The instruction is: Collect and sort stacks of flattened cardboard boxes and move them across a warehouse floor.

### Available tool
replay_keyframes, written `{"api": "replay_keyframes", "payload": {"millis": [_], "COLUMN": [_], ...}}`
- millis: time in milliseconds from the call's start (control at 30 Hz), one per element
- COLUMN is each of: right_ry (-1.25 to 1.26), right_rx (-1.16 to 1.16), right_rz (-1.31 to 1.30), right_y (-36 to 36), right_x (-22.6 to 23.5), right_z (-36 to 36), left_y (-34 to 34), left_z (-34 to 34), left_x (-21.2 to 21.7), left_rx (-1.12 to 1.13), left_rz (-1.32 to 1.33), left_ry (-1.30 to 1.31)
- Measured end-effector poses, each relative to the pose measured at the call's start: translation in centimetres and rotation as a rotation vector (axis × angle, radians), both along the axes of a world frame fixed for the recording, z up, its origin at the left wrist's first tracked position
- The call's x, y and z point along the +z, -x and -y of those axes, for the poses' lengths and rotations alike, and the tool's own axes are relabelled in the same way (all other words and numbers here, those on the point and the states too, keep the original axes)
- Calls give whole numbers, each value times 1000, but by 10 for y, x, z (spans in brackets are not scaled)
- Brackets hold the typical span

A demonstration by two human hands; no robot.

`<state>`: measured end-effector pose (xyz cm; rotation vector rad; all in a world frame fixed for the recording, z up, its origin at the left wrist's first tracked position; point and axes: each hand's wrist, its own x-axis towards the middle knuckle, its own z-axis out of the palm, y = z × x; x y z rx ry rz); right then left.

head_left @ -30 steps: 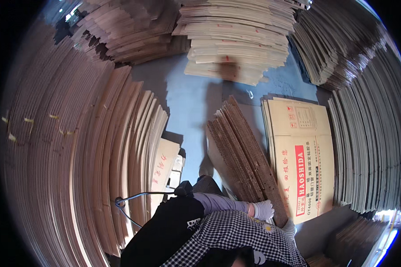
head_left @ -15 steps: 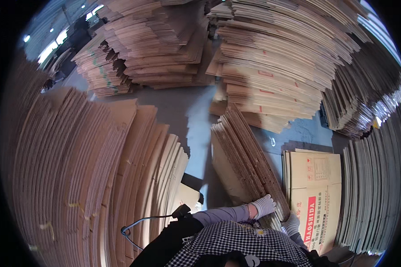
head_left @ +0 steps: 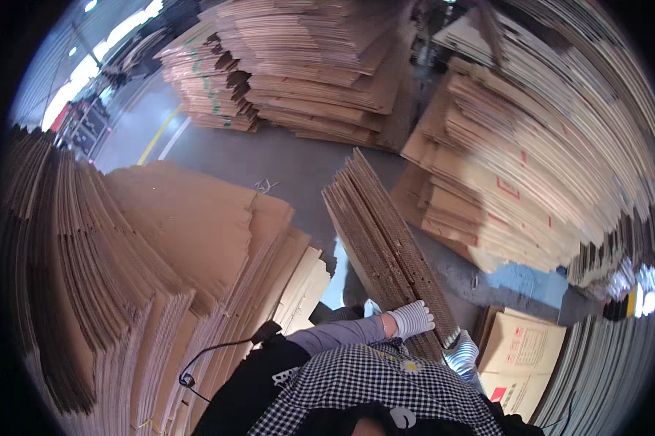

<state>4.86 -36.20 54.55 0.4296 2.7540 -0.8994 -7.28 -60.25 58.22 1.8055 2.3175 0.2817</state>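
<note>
A bundle of flattened corrugated cardboard (head_left: 377, 243) slants away from a person's black-and-white checked apron (head_left: 342, 381). The striped-gloved left hand (head_left: 414, 320) clasps its upper edges in its grip. The right hand (head_left: 464, 354) touches its near end, its grip too hidden to tell. Tall cardboard stacks (head_left: 153, 320) flank the grey floor (head_left: 287, 158).

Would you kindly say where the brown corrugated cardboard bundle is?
In the head view, the brown corrugated cardboard bundle slants right of centre, the striped-gloved left hand across its near part, the right hand at its right edge.
</note>
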Motion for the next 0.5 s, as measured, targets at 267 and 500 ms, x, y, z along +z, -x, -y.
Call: {"api": "replay_keyframes", "payload": {"millis": [267, 500], "right_ry": [-422, -321], "right_rx": [222, 474], "right_rz": [85, -81], "right_y": [214, 396], "right_x": [45, 49], "right_z": [90, 192], "left_y": [172, 292], "left_z": [98, 173], "left_x": [36, -7], "left_rx": [152, 591], "left_rz": [-75, -245], "left_ry": [149, 210]}}
